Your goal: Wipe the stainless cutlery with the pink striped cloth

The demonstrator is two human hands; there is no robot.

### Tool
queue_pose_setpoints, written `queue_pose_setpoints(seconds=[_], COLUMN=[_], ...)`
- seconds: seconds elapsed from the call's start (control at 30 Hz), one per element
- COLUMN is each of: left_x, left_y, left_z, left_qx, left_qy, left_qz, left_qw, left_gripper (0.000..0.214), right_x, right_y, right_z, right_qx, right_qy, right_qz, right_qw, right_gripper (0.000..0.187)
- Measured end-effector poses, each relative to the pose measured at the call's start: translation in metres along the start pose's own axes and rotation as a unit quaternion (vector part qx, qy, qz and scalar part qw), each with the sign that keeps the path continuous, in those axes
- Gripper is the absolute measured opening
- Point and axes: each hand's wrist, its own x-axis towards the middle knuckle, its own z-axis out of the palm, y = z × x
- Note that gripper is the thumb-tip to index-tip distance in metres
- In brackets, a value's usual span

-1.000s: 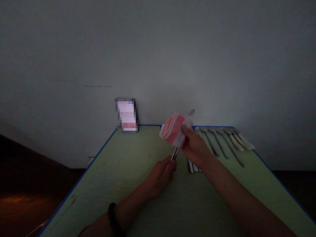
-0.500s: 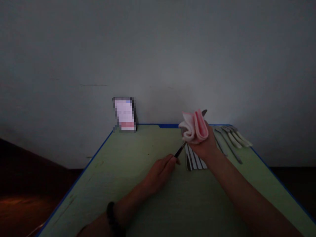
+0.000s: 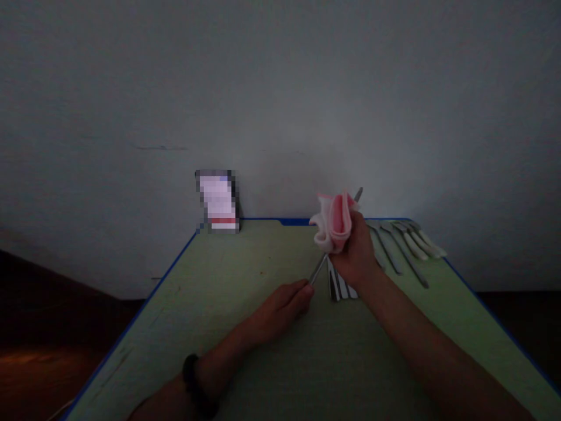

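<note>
My left hand [image 3: 284, 304] pinches the handle end of a metal knife [image 3: 317, 270] that slants up to the right, its tip [image 3: 359, 193] poking out past the cloth. My right hand [image 3: 357, 257] is closed on a folded pink and white cloth [image 3: 333, 221] wrapped round the knife's blade. Both hands hover over the far middle of a green table [image 3: 228, 327]. A dark band sits on my left wrist.
Several pieces of cutlery [image 3: 339, 286] lie just beneath my right hand. A row of several spoons [image 3: 405, 245] lies at the table's far right corner. A blurred card [image 3: 218, 202] stands against the grey wall at the far left corner. The table has a blue edge.
My right hand has slid the cloth along the knife and turned it, showing its folds. The knife's tip has swung to the right. My left hand has kept its hold.
</note>
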Motion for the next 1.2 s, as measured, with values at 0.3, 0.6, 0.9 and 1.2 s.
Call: queue_pose_setpoints(seconds=[0.3,0.6,0.9,1.2], left_x=[0.005,0.000,-0.003,-0.004], left_y=[-0.009,0.003,0.014,0.009], left_z=[0.004,0.003,0.000,0.002], left_qx=[0.008,0.099,0.159,0.167], left_qy=[0.053,0.012,-0.026,-0.028], left_qz=[-0.011,-0.009,0.007,0.017], left_qw=[0.998,0.995,0.987,0.985], left_gripper=[0.047,0.043,0.043,0.047], right_x=[-0.009,0.013,0.025,0.017], right_y=[0.044,0.000,-0.030,-0.014], right_z=[-0.006,-0.014,-0.025,-0.018], right_qx=[-0.063,-0.075,-0.069,-0.085], right_qy=[0.030,0.040,0.044,0.062], right_qz=[0.127,0.002,-0.050,-0.082], right_qw=[0.989,0.996,0.995,0.991], right_gripper=[0.028,0.032,0.026,0.034])
